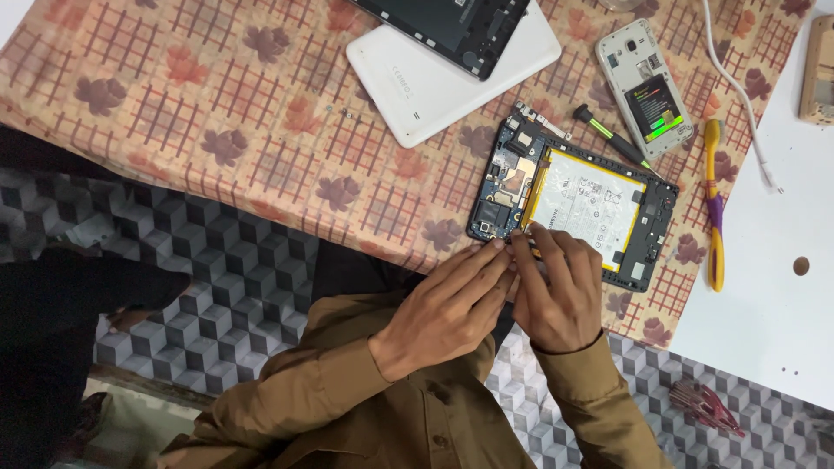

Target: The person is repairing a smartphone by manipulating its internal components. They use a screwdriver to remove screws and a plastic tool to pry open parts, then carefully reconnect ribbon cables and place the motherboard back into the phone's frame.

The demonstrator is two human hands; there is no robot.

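Pinching opened tablet edge, both hands narrowed, screwdriver, phone, toothbrush nearby

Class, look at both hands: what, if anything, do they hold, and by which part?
Both the left hand and right hand pinch the near edge of the opened tablet; any small tool cannot be told.

place: phone-repair workbench | evidence: opened tablet, screwdriver, back cover (white)
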